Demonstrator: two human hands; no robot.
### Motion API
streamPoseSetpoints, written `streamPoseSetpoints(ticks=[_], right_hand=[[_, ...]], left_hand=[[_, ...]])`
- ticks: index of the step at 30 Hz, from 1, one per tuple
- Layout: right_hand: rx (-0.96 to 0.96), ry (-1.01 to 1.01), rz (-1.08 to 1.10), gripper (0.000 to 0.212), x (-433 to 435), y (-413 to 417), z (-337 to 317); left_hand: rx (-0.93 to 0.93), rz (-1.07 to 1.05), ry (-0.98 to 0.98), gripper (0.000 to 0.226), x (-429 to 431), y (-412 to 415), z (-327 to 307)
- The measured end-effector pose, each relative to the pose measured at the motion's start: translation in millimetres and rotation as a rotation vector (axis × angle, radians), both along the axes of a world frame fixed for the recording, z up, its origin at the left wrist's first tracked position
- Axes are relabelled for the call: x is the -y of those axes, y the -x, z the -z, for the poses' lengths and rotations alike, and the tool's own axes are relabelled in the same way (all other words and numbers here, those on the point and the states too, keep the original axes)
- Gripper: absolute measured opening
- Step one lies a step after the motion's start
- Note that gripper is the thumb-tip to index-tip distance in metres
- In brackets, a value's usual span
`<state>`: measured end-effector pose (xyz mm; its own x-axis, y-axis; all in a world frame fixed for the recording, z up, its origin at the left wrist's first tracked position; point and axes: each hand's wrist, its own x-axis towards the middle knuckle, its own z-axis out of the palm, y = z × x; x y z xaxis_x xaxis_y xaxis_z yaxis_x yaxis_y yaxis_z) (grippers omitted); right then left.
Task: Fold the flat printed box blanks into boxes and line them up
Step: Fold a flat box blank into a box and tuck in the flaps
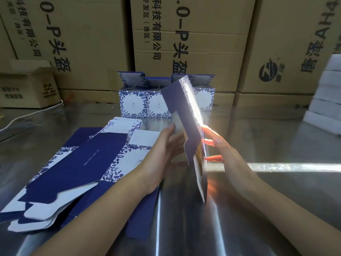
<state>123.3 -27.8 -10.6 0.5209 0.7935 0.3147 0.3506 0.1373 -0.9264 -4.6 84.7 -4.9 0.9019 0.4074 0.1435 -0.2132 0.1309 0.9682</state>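
Box blank (175, 102) upright, between left hand (162, 152), right hand (227, 154), both touching

Head-worn view, forward and down, close over table (258, 130).

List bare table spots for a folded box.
Free: shiny metal table right of the row of blue-and-white folded boxes, up to the stack of white boxes. Crowded: left, the pile of flat blue printed blanks; centre, the raised blank between left hand and right hand.
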Motion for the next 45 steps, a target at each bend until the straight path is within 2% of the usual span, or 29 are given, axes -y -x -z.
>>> streamPoseSetpoints(ticks=[2, 4, 8, 10, 12, 14, 17, 20, 22, 24, 28, 29, 31, 34, 35, 37, 39, 45], right_hand=[[0.007, 0.014, -0.019, 0.035, 1, -2, 1], [0.086, -0.039, -0.06, 0.047, 9, 0, 5], [0.178, -0.144, 0.012, 0.06, 15, 3, 8], [0.21, -0.211, 0.087, 0.059, 13, 0, 7], [0.276, -0.281, 0.118, 0.048, 13, -3, 5], [0.301, -0.288, 0.141, 0.045, 15, -6, 1], [0.24, -0.232, 0.178, 0.051, 16, -13, -3], [0.022, -0.302, 0.114, 0.045, 20, -23, -4], [-0.082, -0.303, 0.081, 0.043, 24, -30, -6], [-0.085, -0.286, 0.058, 0.043, 26, -36, -8], [-0.156, -0.346, -0.023, 0.049, 28, -40, -9], [-0.16, -0.345, -0.027, 0.046, 28, -39, -9], [-0.137, -0.335, -0.032, 0.025, 27, -40, -9], [-0.13, -0.276, -0.018, 0.045, 26, -42, -6], [-0.125, -0.258, -0.003, 0.044, 25, -40, -6], [-0.092, -0.235, 0.006, 0.035, 24, -39, -3], [-0.111, -0.263, 0.011, 0.014, 23, -38, -3], [-0.177, -0.403, 0.115, 0.029, 28, -39, -10]], left_hand=[[0.012, 0.061, -0.086, 0.05, 2, 0, 3], [0.015, 0.115, -0.201, 0.046, 5, 2, 2], [0.051, 0.018, -0.227, 0.079, 7, 2, 5], [0.06, -0.05, -0.253, 0.078, 7, 2, 8], [0.058, -0.114, -0.259, 0.075, 6, 1, 8], [0.056, -0.157, -0.192, 0.071, 3, 1, 6], [0.092, -0.152, 0.075, 0.065, 1, 2, 0], [0.183, -0.103, 0.354, 0.064, -6, 6, -5], [0.213, -0.117, 0.482, 0.051, -11, 10, -8], [0.164, -0.214, 0.563, 0.037, -16, 12, -10], [0.132, -0.393, 0.564, 0.02, -18, 7, -10], [0.131, -0.409, 0.563, 0.02, -18, 5, -9], [0.11, -0.408, 0.56, 0.024, -20, 5, -9], [0.08, -0.402, 0.481, 0.029, -21, 4, -8], [0.07, -0.392, 0.436, 0.033, -20, 3, -7], [0.064, -0.36, 0.365, 0.041, -16, 1, -6], [0.07, -0.367, 0.364, 0.044, -16, 0, -5], [0.124, -0.422, 0.506, 0.046, -25, 5, -6]])
